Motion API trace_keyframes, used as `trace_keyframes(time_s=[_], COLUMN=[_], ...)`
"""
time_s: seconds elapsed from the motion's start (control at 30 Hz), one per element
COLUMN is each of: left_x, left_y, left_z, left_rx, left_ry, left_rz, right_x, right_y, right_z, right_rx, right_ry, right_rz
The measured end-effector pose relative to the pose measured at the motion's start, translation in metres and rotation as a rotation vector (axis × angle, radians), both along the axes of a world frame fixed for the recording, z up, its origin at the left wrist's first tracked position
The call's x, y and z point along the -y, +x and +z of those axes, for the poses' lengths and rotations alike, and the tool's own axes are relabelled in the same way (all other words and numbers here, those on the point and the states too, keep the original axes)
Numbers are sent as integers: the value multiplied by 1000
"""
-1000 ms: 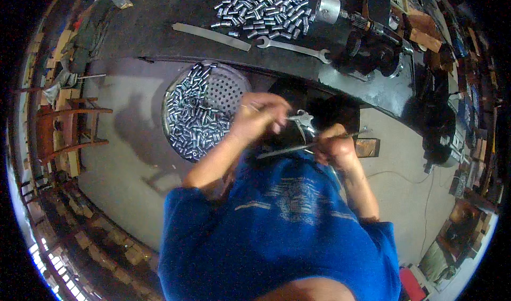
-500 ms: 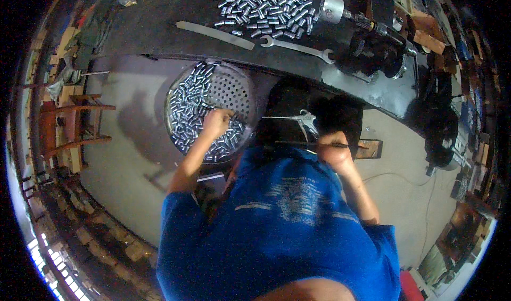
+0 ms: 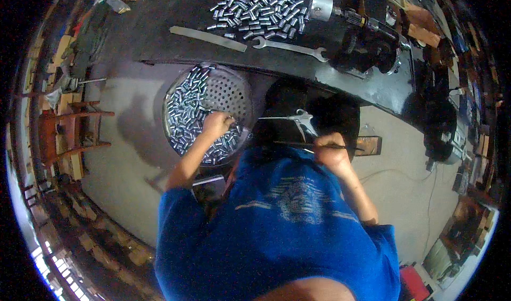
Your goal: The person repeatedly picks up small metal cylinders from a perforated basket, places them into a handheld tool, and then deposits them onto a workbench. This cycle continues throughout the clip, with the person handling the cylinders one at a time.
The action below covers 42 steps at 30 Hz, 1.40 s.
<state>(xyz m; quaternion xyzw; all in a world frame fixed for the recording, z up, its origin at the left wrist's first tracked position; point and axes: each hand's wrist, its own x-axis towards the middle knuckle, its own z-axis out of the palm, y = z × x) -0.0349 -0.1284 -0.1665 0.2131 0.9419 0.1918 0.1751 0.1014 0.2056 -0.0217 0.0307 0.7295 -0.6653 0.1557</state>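
My left hand (image 3: 215, 124) is over a round perforated metal tray (image 3: 226, 90), its fingertips pinched together near the tray's right side. Whatever sits between them is too small to make out. Many short shiny metal sleeves (image 3: 183, 112) cover the left and near parts of the tray. Over my lap, my right hand (image 3: 331, 151) is closed around a thin dark rod (image 3: 291, 143), which sticks out on both sides of the fist. Just beyond that hand lies a silver air blow gun (image 3: 302, 121), its slim nozzle pointing left toward the tray.
On the dark workbench (image 3: 143, 34) are a pile of similar metal sleeves (image 3: 261, 13), an open-ended wrench (image 3: 290, 48), a flat metal strip (image 3: 207, 38) and a machine with a silver cylinder (image 3: 321, 8). A wooden chair (image 3: 74, 130) stands at left; a small box (image 3: 368, 146) lies at right.
My left fingertips have shifted slightly right and nearer over the tray, still pinched. The rod in my right hand has tilted a little. The whole view has shifted slightly.
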Motion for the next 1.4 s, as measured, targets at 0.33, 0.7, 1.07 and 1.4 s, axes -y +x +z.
trace_keyframes(time_s=[0.33,0.7,1.07,1.4], left_x=[-52,-101,-110,-83], left_y=[21,33,32,7], left_z=[103,157,185,154], left_rx=[523,227,63,452], left_ry=[1031,818,707,849], left_rz=[310,-145,-393,104], right_x=[12,32,33,28], right_y=[-14,-32,-26,-25], right_z=[6,42,28,31], right_rx=[-122,-335,-382,-603], right_ry=[84,146,56,152], right_rz=[94,297,238,180])
